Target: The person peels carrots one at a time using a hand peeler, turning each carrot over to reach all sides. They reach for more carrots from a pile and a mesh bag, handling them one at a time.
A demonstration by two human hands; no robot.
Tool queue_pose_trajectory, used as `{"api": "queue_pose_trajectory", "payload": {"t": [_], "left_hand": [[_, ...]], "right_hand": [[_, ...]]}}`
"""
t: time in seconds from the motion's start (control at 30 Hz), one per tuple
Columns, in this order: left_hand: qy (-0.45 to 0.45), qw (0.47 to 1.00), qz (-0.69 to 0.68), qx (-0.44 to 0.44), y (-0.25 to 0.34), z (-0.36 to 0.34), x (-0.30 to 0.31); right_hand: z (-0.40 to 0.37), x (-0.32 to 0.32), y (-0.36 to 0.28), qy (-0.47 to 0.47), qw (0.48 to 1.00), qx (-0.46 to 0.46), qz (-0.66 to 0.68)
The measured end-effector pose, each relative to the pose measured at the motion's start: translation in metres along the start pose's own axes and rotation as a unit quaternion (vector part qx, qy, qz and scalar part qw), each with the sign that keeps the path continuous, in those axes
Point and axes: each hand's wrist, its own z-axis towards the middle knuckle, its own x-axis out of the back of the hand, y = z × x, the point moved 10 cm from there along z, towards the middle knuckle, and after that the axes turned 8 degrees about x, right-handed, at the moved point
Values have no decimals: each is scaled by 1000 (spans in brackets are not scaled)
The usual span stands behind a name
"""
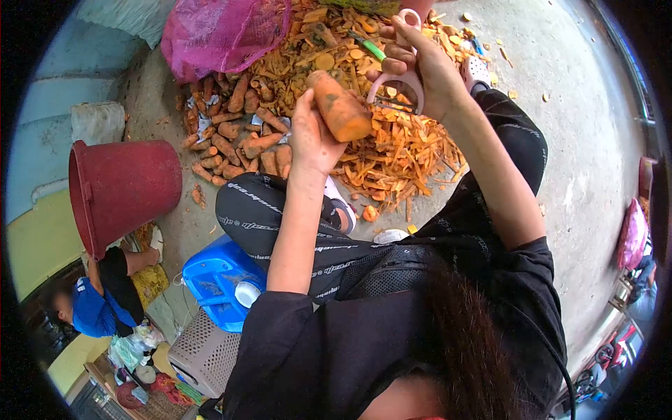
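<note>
My left hand (313, 138) is closed round a thick carrot (339, 106), its cut orange end facing toward me and to the right. Dirt and dark marks show on the carrot's skin. A pale pink peeler (418, 89) is in my right hand (437, 73), its blade just right of the carrot, apart from it. Under both hands spreads a heap of orange carrot peelings (406, 154). Unpeeled carrots (234, 140) lie piled to the left of the peelings. A knife with a green handle (373, 49) rests on the heap beyond my right hand.
A purple mesh sack (217, 35) stands at the far left of the heap. To the left are a large red bucket (126, 189), a blue jerrycan (222, 280) and a grey perforated crate (203, 353). Another person in a blue top (101, 308) sits beyond the bucket.
</note>
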Motion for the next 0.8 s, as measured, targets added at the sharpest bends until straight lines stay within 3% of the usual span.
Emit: {"api": "queue_pose_trajectory", "payload": {"t": [0.03,0.07,0.1,0.17,0.23,0.4,0.47,0.57,0.6,0.67,0.73,0.8], "left_hand": [[0,1000,30,-4,-3,3,-4],[-23,999,41,4,-9,3,-9],[-47,997,52,10,-13,3,-14],[-49,995,89,9,-19,5,-17],[-57,996,64,21,-26,0,-21],[-91,994,21,65,-35,5,-18],[-45,996,47,59,-33,3,-15],[-31,996,83,27,-25,6,-9],[-35,995,94,13,-21,9,-6],[31,997,75,7,-17,14,15],[91,995,33,11,-17,16,33],[73,997,-2,23,-19,24,47]], "right_hand": [[-7,4,1,68,997,10,-31],[-9,-3,2,46,998,2,-44],[-12,-29,-5,-63,995,32,76],[-17,-44,-7,-102,988,58,97],[-16,-21,8,41,993,44,-98],[-16,-20,17,49,990,47,-125],[-16,-21,15,46,988,44,-141],[-14,-40,-1,-30,959,92,-267],[-13,-52,-13,-96,934,118,-324],[-19,-62,-47,-81,864,250,-429],[-9,-72,-64,-142,711,253,-641],[-1,-63,-66,-118,646,114,-746]]}}
